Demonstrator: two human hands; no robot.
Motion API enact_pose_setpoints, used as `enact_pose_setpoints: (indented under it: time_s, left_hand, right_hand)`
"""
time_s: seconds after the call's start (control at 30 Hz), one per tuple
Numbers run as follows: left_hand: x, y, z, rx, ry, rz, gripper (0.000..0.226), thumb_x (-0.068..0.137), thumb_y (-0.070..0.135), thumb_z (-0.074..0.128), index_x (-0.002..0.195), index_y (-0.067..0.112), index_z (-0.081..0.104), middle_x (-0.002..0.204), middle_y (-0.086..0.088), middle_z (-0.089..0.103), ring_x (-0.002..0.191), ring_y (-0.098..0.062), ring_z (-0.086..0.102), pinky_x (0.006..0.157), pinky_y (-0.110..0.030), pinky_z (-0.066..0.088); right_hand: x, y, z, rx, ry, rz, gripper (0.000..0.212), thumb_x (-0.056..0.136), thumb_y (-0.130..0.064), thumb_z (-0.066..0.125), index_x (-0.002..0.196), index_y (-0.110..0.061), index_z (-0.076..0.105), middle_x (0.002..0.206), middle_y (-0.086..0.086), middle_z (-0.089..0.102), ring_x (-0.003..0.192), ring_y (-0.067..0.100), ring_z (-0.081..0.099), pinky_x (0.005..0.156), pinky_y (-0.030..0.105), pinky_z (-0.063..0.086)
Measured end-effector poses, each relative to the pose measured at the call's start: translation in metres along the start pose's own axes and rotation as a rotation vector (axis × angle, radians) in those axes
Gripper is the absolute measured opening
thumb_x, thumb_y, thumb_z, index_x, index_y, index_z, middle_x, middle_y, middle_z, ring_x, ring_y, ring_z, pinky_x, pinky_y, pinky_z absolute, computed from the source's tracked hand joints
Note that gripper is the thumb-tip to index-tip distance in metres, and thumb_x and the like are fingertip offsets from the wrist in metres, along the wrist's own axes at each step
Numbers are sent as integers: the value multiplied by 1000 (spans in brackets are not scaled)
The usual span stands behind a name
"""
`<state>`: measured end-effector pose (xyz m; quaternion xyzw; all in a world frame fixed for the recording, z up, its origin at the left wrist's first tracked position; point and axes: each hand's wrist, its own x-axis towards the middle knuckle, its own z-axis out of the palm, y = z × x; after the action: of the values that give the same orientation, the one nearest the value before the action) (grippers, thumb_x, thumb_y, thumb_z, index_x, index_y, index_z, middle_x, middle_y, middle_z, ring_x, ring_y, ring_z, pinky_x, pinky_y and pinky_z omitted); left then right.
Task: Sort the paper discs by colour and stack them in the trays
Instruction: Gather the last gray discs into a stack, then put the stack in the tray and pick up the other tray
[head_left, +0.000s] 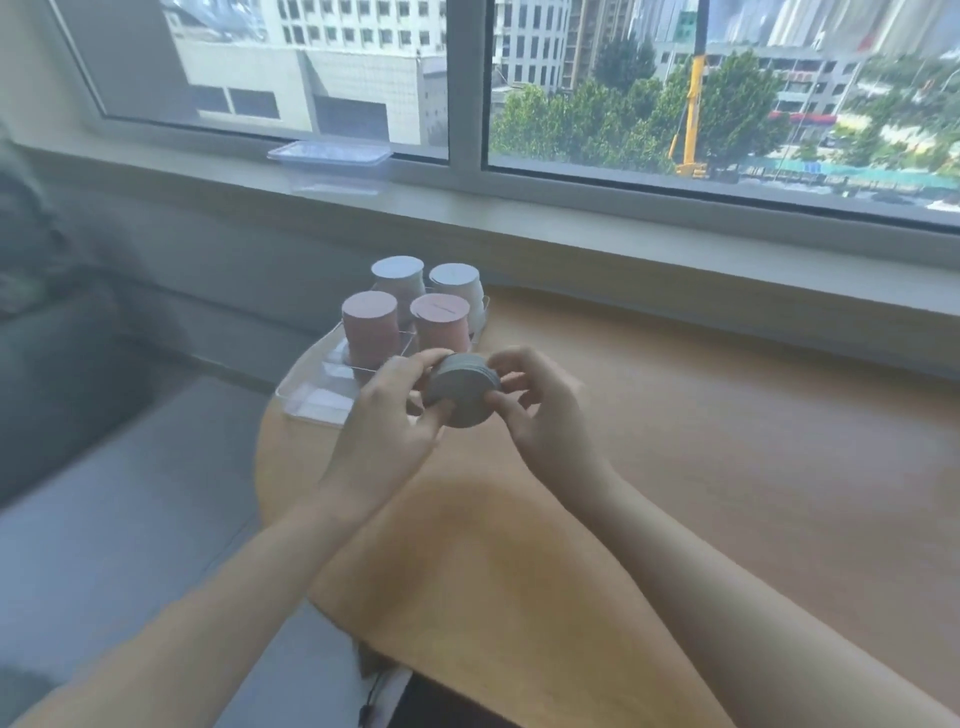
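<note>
A short stack of grey paper discs (462, 392) is held above the wooden table, tilted toward me. My left hand (387, 415) pinches its left edge with thumb and fingers. My right hand (540, 405) grips its right edge. Just behind, a clear plastic tray (311, 395) sits at the table's left end. In its far compartments stand two pink stacks (370, 325) (440, 322). Behind those rise a pale blue-topped stack (397, 280) and a whitish stack (457, 288). The tray's near compartments show only the bare bottom.
The wooden table (675, 441) stretches to the right along the window sill. A clear lidded box (330, 163) rests on the sill. To the left lie a grey floor and a dark sofa (52, 312). A black cable hangs at the table's front edge.
</note>
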<state>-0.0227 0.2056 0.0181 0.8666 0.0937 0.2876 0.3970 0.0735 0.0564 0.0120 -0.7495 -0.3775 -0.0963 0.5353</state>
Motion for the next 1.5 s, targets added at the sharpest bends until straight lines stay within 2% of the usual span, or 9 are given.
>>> enact_pose_setpoints:
  time_s: [0.23, 0.37, 0.47, 0.7, 0.83, 0.97, 1.13, 1.27, 1.5]
  left_hand:
    - [32, -47, -80, 117, 160, -170, 43, 89, 9, 66, 125, 32, 60, 119, -2, 54, 94, 1, 61, 70, -5, 43]
    - [46, -70, -91, 186, 131, -259, 36, 92, 13, 63, 120, 35, 58, 118, 2, 56, 93, 1, 60, 63, -11, 37]
    - [54, -88, -92, 258, 85, -290, 35, 90, 14, 63, 117, 36, 60, 113, 2, 59, 93, -10, 63, 62, -13, 36]
    - [56, -113, -74, 526, -102, -260, 40, 98, 19, 54, 138, 20, 57, 129, -6, 61, 118, -29, 55, 96, -38, 45]
    - [56, -117, -69, 558, -93, -216, 38, 101, 18, 49, 138, 14, 58, 136, -7, 55, 123, -29, 45, 102, -41, 41]
    - [54, -105, -75, 487, 22, -176, 32, 98, 19, 58, 130, 14, 63, 126, -6, 56, 121, -27, 42, 98, -34, 37]
    - [41, -58, -52, 400, 66, 65, 16, 91, 22, 65, 106, 25, 68, 104, 9, 64, 106, -17, 49, 87, -26, 40]
    - [38, -5, 7, 274, -45, 193, 15, 89, 32, 63, 102, 29, 68, 94, 17, 65, 95, -11, 53, 83, -25, 45]
    - [30, 88, 158, 134, -292, 371, 13, 88, 27, 65, 100, 32, 65, 90, 19, 62, 83, -6, 51, 74, -18, 36]
  right_hand:
    - [65, -23, 105, 37, -126, 32, 26, 85, -3, 67, 102, -21, 64, 101, -2, 63, 78, 6, 61, 73, 24, 50]
    - [81, -20, 138, -23, -212, 24, 30, 85, -3, 64, 109, -20, 60, 105, 2, 60, 93, 20, 59, 83, 36, 50]
    - [86, -13, 150, -114, -285, 42, 30, 87, -5, 61, 114, -17, 59, 110, 8, 61, 96, 27, 58, 82, 39, 48]
    - [77, 5, 160, -613, -471, -99, 27, 99, -32, 46, 113, -13, 58, 112, 8, 61, 109, 29, 53, 92, 41, 36]
    - [72, 5, 154, -489, -482, -101, 36, 101, -33, 47, 128, -11, 55, 121, 10, 57, 115, 30, 49, 96, 42, 39]
    - [68, -4, 124, -338, -421, -118, 36, 100, -30, 52, 133, -14, 55, 127, 7, 57, 114, 28, 50, 97, 40, 39]
    - [51, -4, 61, -284, -321, -72, 24, 98, -30, 54, 121, -22, 60, 115, -6, 63, 107, 16, 56, 89, 37, 46]
    - [25, 14, -19, -370, -243, 2, 23, 98, -32, 54, 119, -24, 61, 102, -10, 66, 100, 15, 61, 86, 38, 49]
    - [-47, 47, -187, -543, -53, 275, 22, 97, -33, 54, 114, -23, 63, 93, -11, 67, 90, 12, 62, 83, 37, 51]
